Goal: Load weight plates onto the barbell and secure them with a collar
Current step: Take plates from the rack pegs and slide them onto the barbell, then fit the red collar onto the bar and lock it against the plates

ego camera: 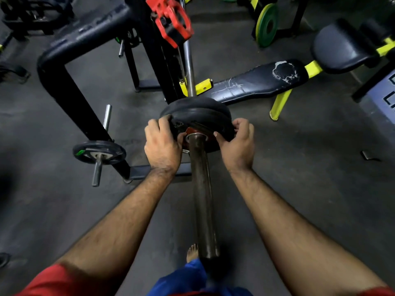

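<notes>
Both hands on it: left hand [162,144] and right hand [237,144] curl their fingers round the black weight plate [198,120], seating it on the barbell sleeve [203,189]; next, fetch the red collar [171,22] hanging above

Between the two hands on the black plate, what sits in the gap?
In the head view, the left hand and right hand grip opposite edges of the black plate; between them lie its red hub and the barbell sleeve.

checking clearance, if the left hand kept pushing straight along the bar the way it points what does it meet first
The black weight plate the left hand already grips; beyond it likely the yellow rack hook, though depth is unclear.
</notes>
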